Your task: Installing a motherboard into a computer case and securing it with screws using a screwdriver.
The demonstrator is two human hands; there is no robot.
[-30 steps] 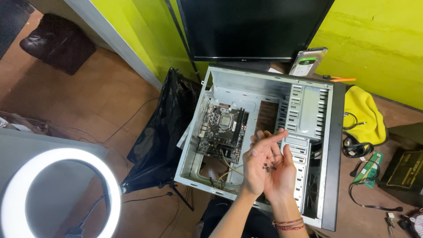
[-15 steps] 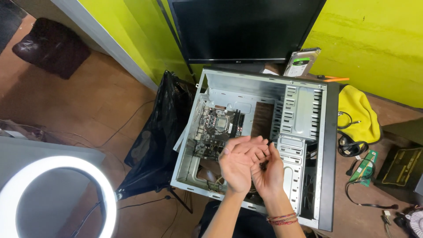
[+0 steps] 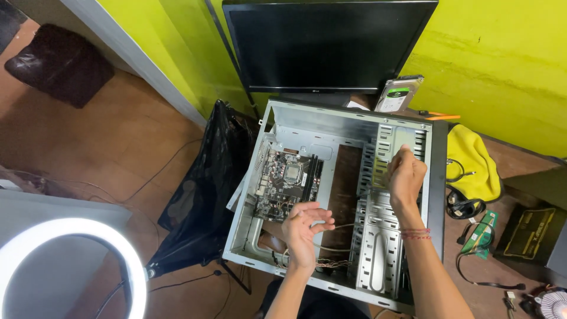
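The open computer case (image 3: pixel 348 201) lies on its side on the desk, side panel off, and serves as the reference point here. Inside it, toward its left wall, a motherboard (image 3: pixel 288 182) is seated, its processor socket bare with no cooler over it. Loose thin wires (image 3: pixel 331 263) trail across the case floor near the front edge, not visibly plugged in.

The left hand (image 3: pixel 304 227) hovers over the middle of the case, palm up, fingers loosely curled and half open; whether it cups anything small cannot be told. The right hand (image 3: pixel 406 172) is up at the drive cage (image 3: pixel 387 207) on the case's right side, fingers pinched together against the metal; what they grip, if anything, is hidden.

Just behind the case stand a dark monitor (image 3: pixel 328 44) and a bare hard drive (image 3: pixel 397 93). Judged from this, board fitting is done; cooler, drive and wiring remain.
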